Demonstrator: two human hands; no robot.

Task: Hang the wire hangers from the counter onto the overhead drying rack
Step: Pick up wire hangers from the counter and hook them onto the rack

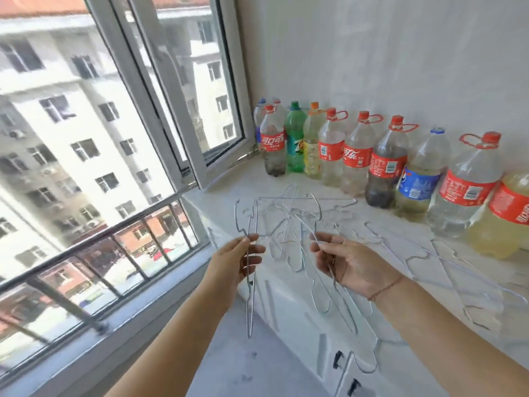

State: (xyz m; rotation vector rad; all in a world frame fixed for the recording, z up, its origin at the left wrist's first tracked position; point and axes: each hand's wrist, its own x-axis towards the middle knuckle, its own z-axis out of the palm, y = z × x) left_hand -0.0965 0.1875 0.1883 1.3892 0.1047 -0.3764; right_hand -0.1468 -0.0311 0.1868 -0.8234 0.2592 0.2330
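Wire hangers held in both hands, snag risk ahead
Left hand pinches one hanger; right hand holds another, whose hook may catch the tangled pile on the tabletop and topple bottles beyond; rack unseen

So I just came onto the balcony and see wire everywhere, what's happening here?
A person is sorting wire hangers. The left hand pinches one hanger that dangles below the fingers, and the right hand holds another bunch. More hangers lie tangled on the white counter, in front of a row of plastic bottles along the wall. No drying rack is in view.
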